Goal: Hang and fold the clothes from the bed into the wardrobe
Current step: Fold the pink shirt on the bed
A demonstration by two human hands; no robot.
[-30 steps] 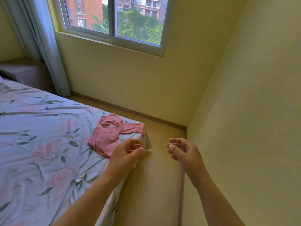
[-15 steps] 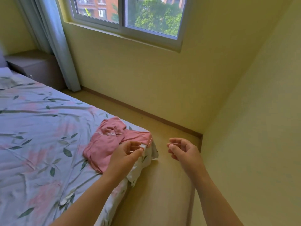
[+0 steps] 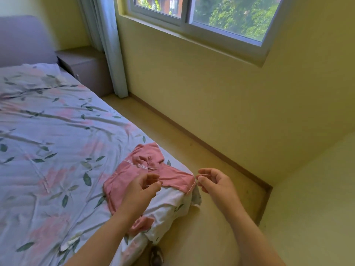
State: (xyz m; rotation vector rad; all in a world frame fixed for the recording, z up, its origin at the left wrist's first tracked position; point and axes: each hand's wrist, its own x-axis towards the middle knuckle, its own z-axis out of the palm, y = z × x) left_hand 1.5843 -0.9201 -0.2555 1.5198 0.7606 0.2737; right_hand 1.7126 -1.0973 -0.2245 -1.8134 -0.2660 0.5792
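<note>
Closer now, my left hand and right hand hover loosely curled, empty, by the pink top; soft, light, limp, so I'd pinch its near edge.

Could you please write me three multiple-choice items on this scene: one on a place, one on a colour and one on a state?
1. Where does the garment lie?
A on the pillow
B at the near corner of the bed
C on the floor

2. What colour is the garment?
A pink
B green
C black

3. How does the garment lie?
A hung on a hanger
B folded into a neat square
C bunched and creased on the bed

Answers:
1 B, it sits at the bed corner closest to the person.
2 A, its cloth is plainly pink.
3 C, it rests rumpled on the sheet, with no hanger in view.
</note>
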